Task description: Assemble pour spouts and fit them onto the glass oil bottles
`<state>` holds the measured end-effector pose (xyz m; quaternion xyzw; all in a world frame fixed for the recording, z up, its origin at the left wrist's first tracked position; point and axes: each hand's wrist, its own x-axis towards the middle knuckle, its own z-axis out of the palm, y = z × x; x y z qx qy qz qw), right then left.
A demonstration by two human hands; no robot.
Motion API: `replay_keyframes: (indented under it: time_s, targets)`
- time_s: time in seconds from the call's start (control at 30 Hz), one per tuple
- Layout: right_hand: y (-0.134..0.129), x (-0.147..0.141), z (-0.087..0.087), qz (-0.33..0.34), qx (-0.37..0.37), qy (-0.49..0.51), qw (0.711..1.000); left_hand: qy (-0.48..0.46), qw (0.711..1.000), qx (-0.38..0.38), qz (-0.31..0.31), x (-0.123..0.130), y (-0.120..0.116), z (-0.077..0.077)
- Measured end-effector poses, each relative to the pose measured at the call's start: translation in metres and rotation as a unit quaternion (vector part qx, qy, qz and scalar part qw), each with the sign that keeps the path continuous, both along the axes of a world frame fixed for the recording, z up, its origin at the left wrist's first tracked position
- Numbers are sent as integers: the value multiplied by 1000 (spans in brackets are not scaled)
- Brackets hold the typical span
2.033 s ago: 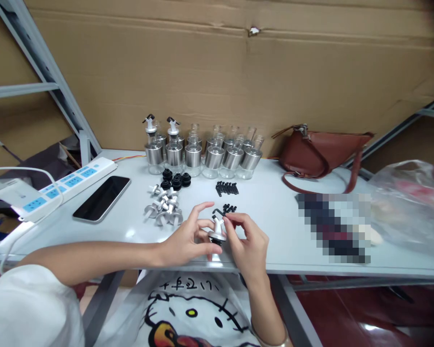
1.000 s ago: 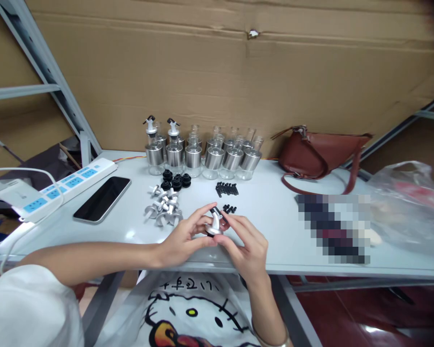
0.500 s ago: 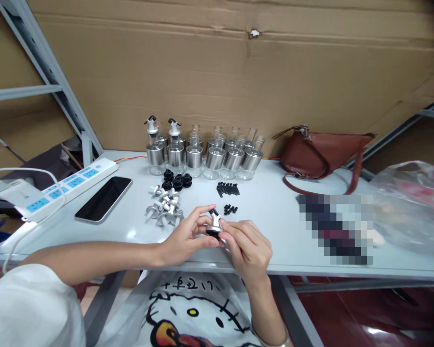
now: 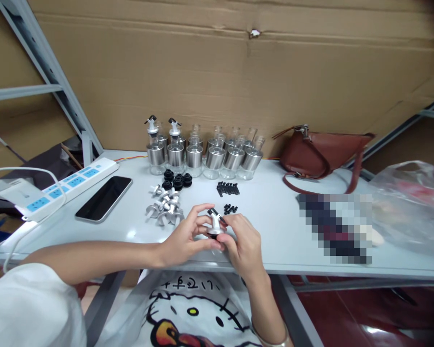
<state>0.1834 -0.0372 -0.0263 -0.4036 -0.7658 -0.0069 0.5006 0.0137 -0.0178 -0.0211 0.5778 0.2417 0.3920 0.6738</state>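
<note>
Between my two hands, near the table's front edge, is a silver pourer spout with a black flip lever on top and a black stopper below. My left hand grips its base from the left, thumb in front and fingers behind. My right hand pinches it from the right, thumb low at the base and index finger by the lever. Just beyond lie small black caps and black levers. Left of them are a heap of silver spout bodies and a cluster of black ribbed stoppers.
Glass bottles with steel bands line the back; two at the left carry spouts. A phone and power strip lie left. At right are a brown handbag, a pixelated patch and a plastic bag.
My right hand has shifted its grip, its index finger now up by the lever. The spout has turned more upright, its lever now pointing right.
</note>
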Motion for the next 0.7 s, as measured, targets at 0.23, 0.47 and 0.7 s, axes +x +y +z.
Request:
replay_keyframes:
  time_s: [0.23, 0.47, 0.7]
  targets:
    - [-3, 1, -1, 26, 18, 40, 999, 13, 999, 39, -3, -2, 1, -2]
    - [-2, -1, -1, 10, -28, 69, 997, -23, 995, 91, 30, 0, 0, -8]
    - [-4, -4, -1, -31, -51, 71, 996, 0, 995, 95, 24, 2, -1, -3]
